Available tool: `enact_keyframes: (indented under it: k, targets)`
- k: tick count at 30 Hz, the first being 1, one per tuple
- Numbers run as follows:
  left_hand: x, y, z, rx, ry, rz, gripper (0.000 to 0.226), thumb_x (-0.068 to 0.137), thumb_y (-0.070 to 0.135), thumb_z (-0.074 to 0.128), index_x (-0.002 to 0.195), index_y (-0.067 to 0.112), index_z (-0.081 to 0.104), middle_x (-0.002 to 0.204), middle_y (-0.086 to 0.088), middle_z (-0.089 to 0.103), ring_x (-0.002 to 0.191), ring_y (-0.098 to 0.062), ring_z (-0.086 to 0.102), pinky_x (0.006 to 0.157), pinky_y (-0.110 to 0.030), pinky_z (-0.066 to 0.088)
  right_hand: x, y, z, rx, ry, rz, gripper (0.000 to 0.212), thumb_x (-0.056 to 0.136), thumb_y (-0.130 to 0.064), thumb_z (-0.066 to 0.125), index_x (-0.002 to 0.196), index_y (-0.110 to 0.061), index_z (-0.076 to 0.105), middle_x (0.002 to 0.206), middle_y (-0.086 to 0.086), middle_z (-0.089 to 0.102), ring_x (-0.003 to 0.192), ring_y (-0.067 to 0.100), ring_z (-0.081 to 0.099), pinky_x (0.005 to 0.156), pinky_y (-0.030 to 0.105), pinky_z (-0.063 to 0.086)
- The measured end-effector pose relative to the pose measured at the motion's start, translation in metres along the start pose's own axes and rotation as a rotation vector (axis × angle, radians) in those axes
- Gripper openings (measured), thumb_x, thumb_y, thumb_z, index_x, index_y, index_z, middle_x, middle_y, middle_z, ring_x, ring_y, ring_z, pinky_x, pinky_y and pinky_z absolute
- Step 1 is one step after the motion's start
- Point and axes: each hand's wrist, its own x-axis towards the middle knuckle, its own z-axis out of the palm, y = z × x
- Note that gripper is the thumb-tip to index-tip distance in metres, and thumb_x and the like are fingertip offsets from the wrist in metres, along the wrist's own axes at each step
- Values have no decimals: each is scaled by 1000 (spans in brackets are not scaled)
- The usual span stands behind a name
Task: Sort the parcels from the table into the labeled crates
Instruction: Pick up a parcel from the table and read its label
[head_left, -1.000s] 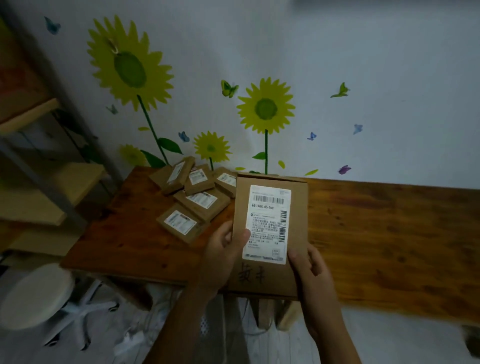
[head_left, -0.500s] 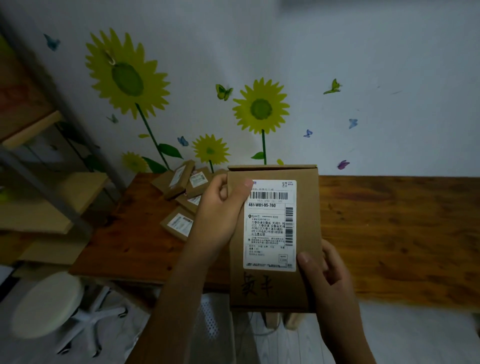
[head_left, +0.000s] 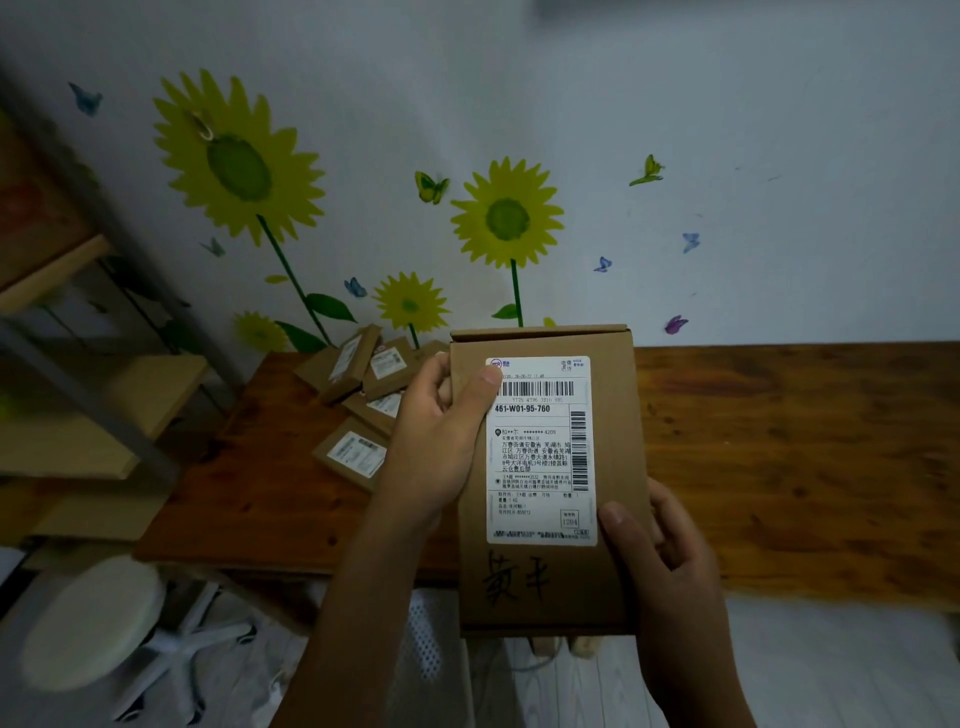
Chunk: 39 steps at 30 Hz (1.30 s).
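I hold a flat brown cardboard parcel (head_left: 613, 582) upright in front of me, its white shipping label and handwritten black characters facing me. My left hand (head_left: 439, 441) grips its upper left edge, thumb across the label's top corner. My right hand (head_left: 660, 561) grips the lower right edge, thumb on the label's bottom corner. Several smaller brown parcels (head_left: 353, 452) with white labels lie in a loose pile on the wooden table (head_left: 779, 467), at its far left behind my left hand. No crates show in this view.
A white round stool (head_left: 93, 623) stands on the floor at lower left. Wooden shelves (head_left: 78, 415) on a grey frame rise at the left. The wall behind the table carries sunflower and butterfly stickers.
The parcel has come up and closer to my face. My left hand slid from its lower left edge to its upper left corner; my right hand kept its hold at the lower right.
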Motion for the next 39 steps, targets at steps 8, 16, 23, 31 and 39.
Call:
enact_keyframes:
  k: [8,16,23,31,39]
  targets:
    - [-4,-4,1,0,-19,-7,20,100,15,56,120,16,60,102,-2,77,92,-21,75,74,-32,62,-1,2,-2,19,-11,10,52,72,-37,71,122,-24,62,100,0,78,90,23,76,65,33,63]
    - [-9,-9,-1,-19,-52,-20,30,101,12,55,130,16,56,106,0,77,95,-20,74,73,-30,61,-3,6,-3,24,6,-1,61,66,-48,76,121,-25,64,104,1,78,91,24,76,68,38,63]
    - [-11,-14,-4,-4,-79,-9,29,101,11,54,123,28,58,108,4,76,98,-20,74,76,-32,61,-7,8,-4,57,5,8,67,62,-50,76,122,-24,64,106,3,77,93,25,76,68,35,63]
    - [-12,-19,-6,-3,-102,-9,37,100,7,53,132,26,54,110,5,76,99,-18,73,73,-28,59,-8,8,-5,55,19,33,47,79,-33,80,121,-21,65,104,4,77,93,27,76,72,41,63]
    - [-16,-22,-8,12,-143,-3,48,100,3,52,144,20,46,117,0,74,102,-20,73,73,-29,59,-9,9,-5,64,45,28,50,75,-33,67,123,-21,64,105,4,77,94,27,76,79,48,60]
